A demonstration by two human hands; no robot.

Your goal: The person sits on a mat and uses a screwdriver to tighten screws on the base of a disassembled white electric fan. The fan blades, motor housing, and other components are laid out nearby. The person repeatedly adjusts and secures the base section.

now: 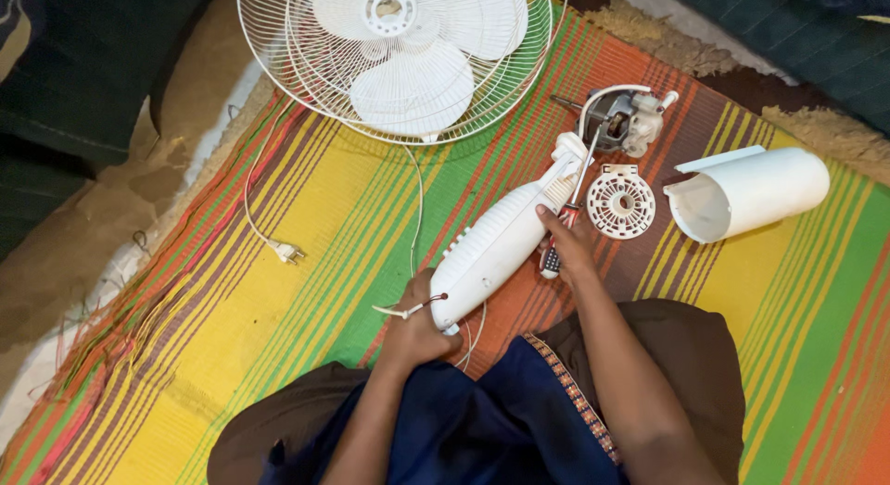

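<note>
A white ribbed fan neck housing [505, 239] lies slanted across a striped mat. My left hand [414, 329] grips its lower end, where loose wires stick out. My right hand [567, 246] rests against the housing's right side, fingers around a screwdriver [565, 223] with a striped handle. The screwdriver's shaft points up toward the bare fan motor [624, 120], which sits at the housing's top end.
A white wire fan guard with blades [400, 49] lies at the top. A round vented cap [620, 203] and a white cylindrical motor cover [747, 194] lie to the right. A white cord with plug [286, 252] trails left. Dark cushions border the mat [232, 337].
</note>
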